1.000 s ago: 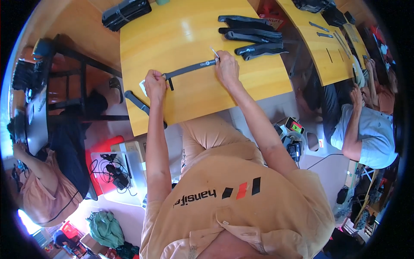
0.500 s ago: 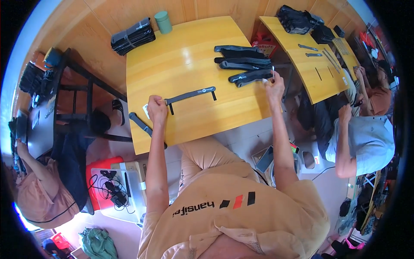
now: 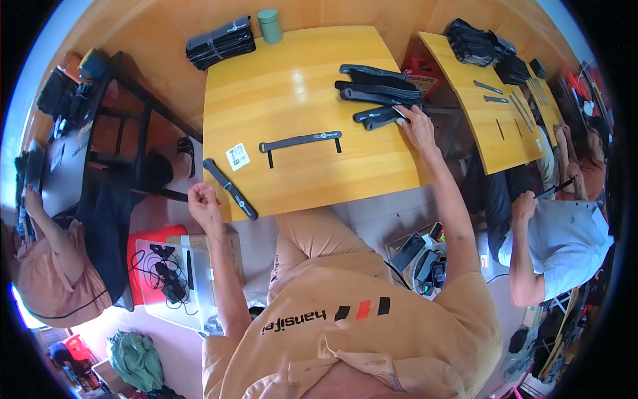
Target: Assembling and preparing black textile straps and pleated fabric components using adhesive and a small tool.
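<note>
A dark grey strap (image 3: 299, 140) with a loop at its left end lies across two short black marks on the yellow table (image 3: 299, 179). My left hand (image 3: 207, 205) is beyond the table's left edge, its fingers curled; I cannot make out anything in them. Beside it a second strap (image 3: 230, 189) lies slanted along the table corner. At the right, my right hand (image 3: 419, 128) has its fingers closed on the end of a strap (image 3: 380, 116) in the nearest bundle. Small white spots show at those fingertips. More folded straps (image 3: 379, 90) lie just behind.
A white printed label (image 3: 237, 157) is stuck on the table. At the back stand a tied strap stack (image 3: 220, 44) and a green canister (image 3: 270, 26). Another yellow table (image 3: 495, 133) with straps is to the right, where people sit. A clear bin (image 3: 176, 286) with cables stands below left.
My left hand has let go of the strap over the marks and moved left and down, uncovering the label. My right hand has shifted left onto the strap bundle. The view has shifted slightly.
</note>
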Demonstrator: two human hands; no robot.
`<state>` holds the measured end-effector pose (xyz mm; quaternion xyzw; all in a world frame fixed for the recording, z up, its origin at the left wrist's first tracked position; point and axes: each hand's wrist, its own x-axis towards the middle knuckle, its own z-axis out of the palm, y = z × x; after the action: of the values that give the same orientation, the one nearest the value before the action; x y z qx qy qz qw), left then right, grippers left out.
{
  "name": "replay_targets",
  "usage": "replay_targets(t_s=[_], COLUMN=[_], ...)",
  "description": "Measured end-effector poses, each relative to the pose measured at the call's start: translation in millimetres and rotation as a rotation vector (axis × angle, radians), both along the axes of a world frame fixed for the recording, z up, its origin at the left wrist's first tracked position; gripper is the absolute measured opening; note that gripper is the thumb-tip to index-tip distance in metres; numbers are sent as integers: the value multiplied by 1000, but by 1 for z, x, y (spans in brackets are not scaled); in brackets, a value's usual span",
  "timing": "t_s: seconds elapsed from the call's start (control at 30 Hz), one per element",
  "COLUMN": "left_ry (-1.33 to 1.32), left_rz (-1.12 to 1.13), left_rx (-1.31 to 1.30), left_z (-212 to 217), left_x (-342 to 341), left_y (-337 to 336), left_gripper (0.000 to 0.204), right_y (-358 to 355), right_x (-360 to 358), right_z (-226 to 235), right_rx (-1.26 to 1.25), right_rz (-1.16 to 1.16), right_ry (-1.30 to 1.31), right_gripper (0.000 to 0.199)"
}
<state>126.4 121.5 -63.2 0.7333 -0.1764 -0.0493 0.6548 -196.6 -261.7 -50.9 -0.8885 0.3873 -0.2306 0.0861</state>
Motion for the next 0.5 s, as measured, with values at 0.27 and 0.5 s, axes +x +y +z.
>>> replay_targets(t_s=[0.27,0.5], left_ry=[-138,-193], left_rz=[125,123], left_rx=[564,942], left_z=[-3,26], left_x=[-22,-31], left_y=[2,-27], left_gripper=[33,46], right_y=[-3,70], right_x=[4,10], right_z=[3,20], right_rx=[20,94], right_rz=[2,79], right_ry=[26,-244], right_gripper=[40,28])
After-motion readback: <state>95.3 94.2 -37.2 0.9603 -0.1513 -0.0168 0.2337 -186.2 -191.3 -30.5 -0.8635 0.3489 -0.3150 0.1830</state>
